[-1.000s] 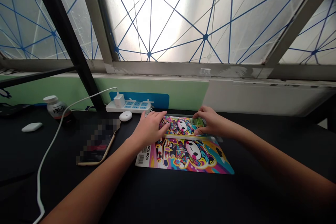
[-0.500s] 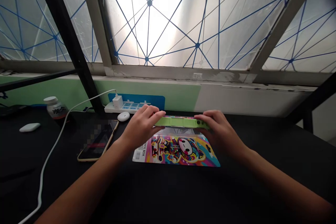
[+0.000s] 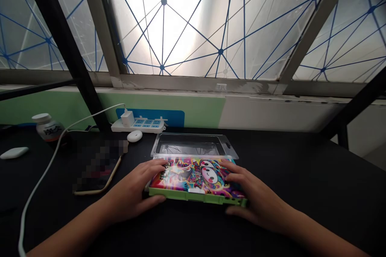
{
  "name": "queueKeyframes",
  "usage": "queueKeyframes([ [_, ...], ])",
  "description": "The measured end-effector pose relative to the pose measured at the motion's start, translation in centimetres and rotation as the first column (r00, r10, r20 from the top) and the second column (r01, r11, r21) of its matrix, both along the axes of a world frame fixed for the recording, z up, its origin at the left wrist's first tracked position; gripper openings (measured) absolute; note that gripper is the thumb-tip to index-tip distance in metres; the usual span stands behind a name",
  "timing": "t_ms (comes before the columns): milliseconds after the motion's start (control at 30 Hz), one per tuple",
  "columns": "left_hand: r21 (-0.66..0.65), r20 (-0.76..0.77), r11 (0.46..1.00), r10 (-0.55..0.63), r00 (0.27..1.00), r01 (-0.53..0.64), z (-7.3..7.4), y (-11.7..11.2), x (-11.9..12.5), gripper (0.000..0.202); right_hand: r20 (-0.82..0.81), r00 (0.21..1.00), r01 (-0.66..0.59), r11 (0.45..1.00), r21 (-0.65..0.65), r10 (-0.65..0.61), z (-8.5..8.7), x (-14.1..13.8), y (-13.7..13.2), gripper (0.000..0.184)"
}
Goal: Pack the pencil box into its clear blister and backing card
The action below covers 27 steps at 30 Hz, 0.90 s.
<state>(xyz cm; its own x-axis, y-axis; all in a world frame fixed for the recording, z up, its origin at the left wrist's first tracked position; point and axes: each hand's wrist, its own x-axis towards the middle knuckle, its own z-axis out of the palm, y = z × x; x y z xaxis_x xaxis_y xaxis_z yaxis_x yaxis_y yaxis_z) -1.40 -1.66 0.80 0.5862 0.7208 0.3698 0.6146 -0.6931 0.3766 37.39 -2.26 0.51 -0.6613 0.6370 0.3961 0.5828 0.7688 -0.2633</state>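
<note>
A pencil box (image 3: 193, 174) with a colourful cartoon-bear lid and lime-green sides is at the middle of the black table. My left hand (image 3: 140, 186) grips its left end, fingers over the lid and thumb against the green front side. At the right end my right hand (image 3: 251, 192) holds it the same way, thumb low by the front corner. Just behind the box lies a clear plastic package tray (image 3: 189, 144). The printed card is mostly hidden under the box.
A phone (image 3: 99, 168) lies to the left. Beyond it are a white round case (image 3: 134, 136) and a power strip (image 3: 144, 124) with a charger (image 3: 127, 118). Its white cable (image 3: 45, 172) runs down the left side, near a bottle (image 3: 48, 128) and a white oval object (image 3: 14, 152).
Both hands have brought the pencil box down and toward me. Its lid now faces up, where earlier the green edge showed. The clear package behind it has come into view.
</note>
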Motion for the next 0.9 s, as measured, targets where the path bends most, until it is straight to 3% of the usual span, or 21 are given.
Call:
queueKeyframes([
  [67,-0.097,0.062,0.993,0.080,0.995,-0.073,-0.2,0.0,-0.2,0.066,0.003,0.999,0.054,0.988,-0.143,-0.054,-0.1,0.7,0.1,0.069],
  [167,-0.201,0.077,0.968,0.166,0.983,-0.148,-0.2,0.3,-0.3,0.077,0.006,0.995,0.094,0.964,-0.248,-0.096,-0.1,1.2,0.1,0.064],
  [467,-0.281,0.066,0.943,0.205,0.976,-0.179,-0.4,1.1,-0.2,0.095,-0.069,0.995,0.061,0.985,-0.160,-0.073,0.4,1.1,0.9,0.053],
  [533,-0.286,0.067,0.942,0.206,0.976,-0.179,-0.5,1.0,0.0,0.100,-0.130,0.984,0.095,0.977,-0.189,-0.121,0.5,1.1,1.2,0.044],
  [600,-0.296,0.064,0.937,0.214,0.975,-0.186,-0.4,0.8,0.1,0.105,-0.199,0.955,0.162,0.950,-0.268,-0.219,0.7,0.7,1.6,0.034],
  [767,-0.323,0.045,0.930,0.199,0.979,-0.174,0.0,0.6,0.3,0.115,-0.291,0.844,0.299,0.845,-0.444,-0.451,1.1,-0.4,2.3,0.050],
  [900,-0.339,0.076,0.928,0.194,0.978,-0.157,0.4,0.5,0.6,0.118,-0.278,0.814,0.318,0.792,-0.521,-0.509,1.1,0.0,2.3,0.051],
])
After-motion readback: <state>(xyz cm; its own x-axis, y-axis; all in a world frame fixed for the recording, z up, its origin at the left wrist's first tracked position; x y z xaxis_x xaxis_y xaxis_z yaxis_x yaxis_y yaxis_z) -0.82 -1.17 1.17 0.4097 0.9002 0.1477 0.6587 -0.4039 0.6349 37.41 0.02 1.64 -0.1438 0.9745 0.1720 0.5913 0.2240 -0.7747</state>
